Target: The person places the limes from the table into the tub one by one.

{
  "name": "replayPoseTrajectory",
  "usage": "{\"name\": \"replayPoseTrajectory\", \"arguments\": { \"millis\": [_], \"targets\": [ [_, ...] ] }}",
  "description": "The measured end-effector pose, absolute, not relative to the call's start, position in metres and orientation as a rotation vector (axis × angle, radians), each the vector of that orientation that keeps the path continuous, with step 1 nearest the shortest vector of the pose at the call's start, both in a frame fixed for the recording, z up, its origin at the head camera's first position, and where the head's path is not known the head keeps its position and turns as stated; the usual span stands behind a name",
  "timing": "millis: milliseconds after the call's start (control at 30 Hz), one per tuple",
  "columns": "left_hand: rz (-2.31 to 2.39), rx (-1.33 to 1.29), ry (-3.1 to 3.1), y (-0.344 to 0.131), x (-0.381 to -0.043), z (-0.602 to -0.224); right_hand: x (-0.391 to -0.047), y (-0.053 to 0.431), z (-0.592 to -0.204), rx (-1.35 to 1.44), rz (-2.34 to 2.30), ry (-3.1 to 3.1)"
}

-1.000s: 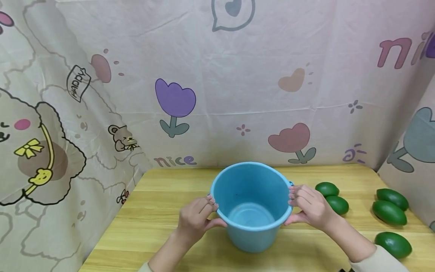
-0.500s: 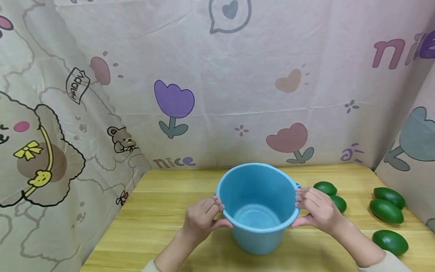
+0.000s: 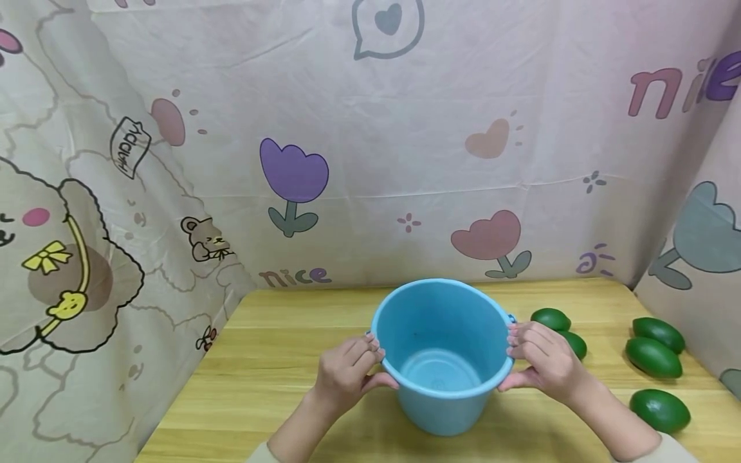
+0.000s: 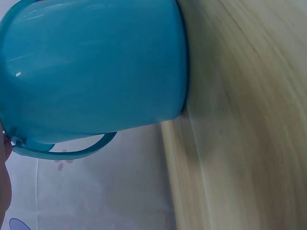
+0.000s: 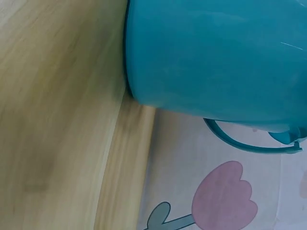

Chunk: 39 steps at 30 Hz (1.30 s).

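A light-blue plastic bucket stands upright on the wooden table, its inside bare down to the bottom. My left hand grips the left side of its rim, thumb below the edge and fingers on top. On the opposite side my right hand holds the rim in the same way. Both wrist views show the bucket's outer wall and its handle hanging down on the far side. In the left wrist view only a sliver of hand shows at the left edge.
Several dark-green avocado-like fruits lie on the right of the table: a pair behind my right hand, one of them a fruit, a pair with another fruit, and a single fruit nearer. A printed cloth hangs behind.
The bucket has shifted a little to the right across the table, with both hands keeping hold of its rim. The head view has turned slightly; the green fruits lie as before.
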State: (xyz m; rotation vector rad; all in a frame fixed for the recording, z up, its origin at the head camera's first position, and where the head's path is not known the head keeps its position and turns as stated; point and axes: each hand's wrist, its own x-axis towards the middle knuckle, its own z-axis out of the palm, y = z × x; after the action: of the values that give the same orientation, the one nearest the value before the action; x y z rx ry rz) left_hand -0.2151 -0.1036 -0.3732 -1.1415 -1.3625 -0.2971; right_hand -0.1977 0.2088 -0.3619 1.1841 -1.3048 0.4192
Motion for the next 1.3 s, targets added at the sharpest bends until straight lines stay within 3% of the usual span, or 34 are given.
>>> {"name": "replayPoseTrajectory", "arguments": {
  "millis": [600, 1000, 1300],
  "targets": [
    [-0.288, -1.108, -1.344, -0.098, -0.206, -0.372, -0.191, 0.215, -0.361, 1.166, 0.422, -1.320],
    [-0.290, -1.156, -1.433, -0.121, -0.214, -0.357, -0.196, 0.198, -0.358, 1.128, 0.402, -1.346],
    [-0.323, -1.137, -1.461, -0.110, -0.215, -0.350, -0.196, 0.216, -0.351, 1.112, 0.398, -1.428]
  ]
}}
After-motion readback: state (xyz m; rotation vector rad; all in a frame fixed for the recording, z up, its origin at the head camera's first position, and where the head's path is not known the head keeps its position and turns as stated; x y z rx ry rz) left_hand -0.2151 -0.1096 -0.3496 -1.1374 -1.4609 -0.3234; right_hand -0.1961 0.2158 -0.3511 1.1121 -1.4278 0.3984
